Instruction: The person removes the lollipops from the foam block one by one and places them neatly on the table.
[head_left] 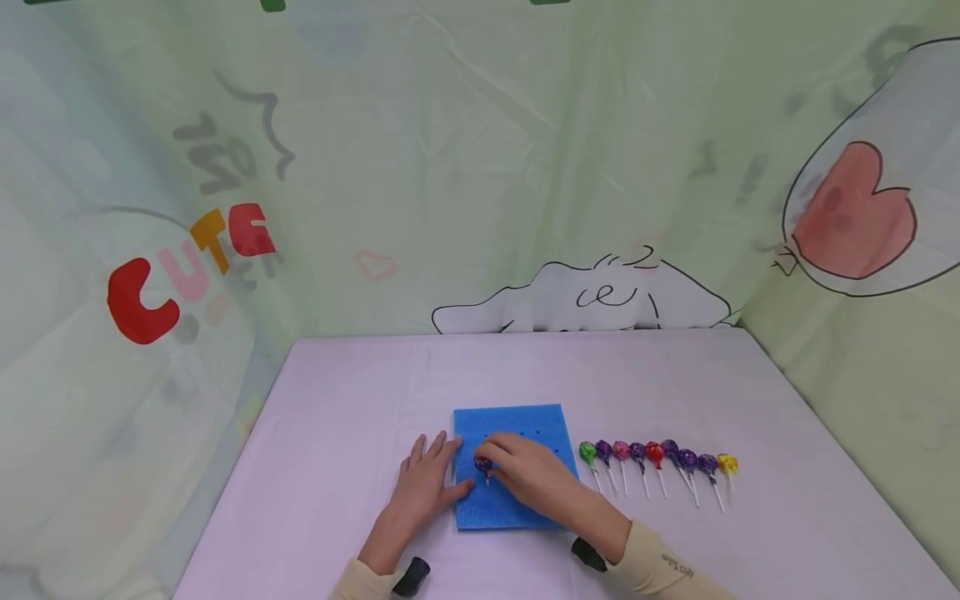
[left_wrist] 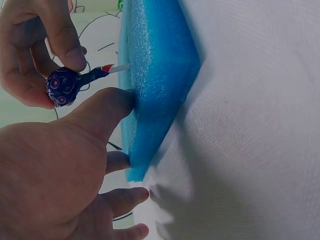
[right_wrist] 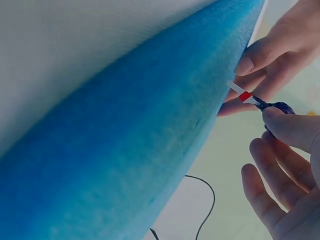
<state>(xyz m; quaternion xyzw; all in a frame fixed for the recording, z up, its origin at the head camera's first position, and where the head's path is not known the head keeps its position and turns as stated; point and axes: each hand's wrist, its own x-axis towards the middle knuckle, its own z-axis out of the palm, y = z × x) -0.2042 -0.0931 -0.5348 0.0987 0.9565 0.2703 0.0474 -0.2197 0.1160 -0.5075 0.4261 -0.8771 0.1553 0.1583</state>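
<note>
A dark purple lollipop (left_wrist: pixel 62 87) is pinched at its wrapped head between the thumb and fingers of my right hand (head_left: pixel 531 473). Its white stick points down and meets the top of the blue foam block (head_left: pixel 495 510); whether the tip has entered the foam I cannot tell. My left hand (head_left: pixel 426 487) lies at the block's left side, fingers spread and straight. Its thumb touches the foam near the lollipop, seen in the left wrist view. Several small dark holes show in the foam beyond my right hand.
To the right of the foam, several wrapped lollipops lie in a row, from a green lollipop (head_left: pixel 587 452) to a yellow lollipop (head_left: pixel 727 463), sticks toward me. The table (head_left: pixel 360 392) has a pale cloth. A printed curtain (head_left: pixel 480 167) hangs behind and at both sides.
</note>
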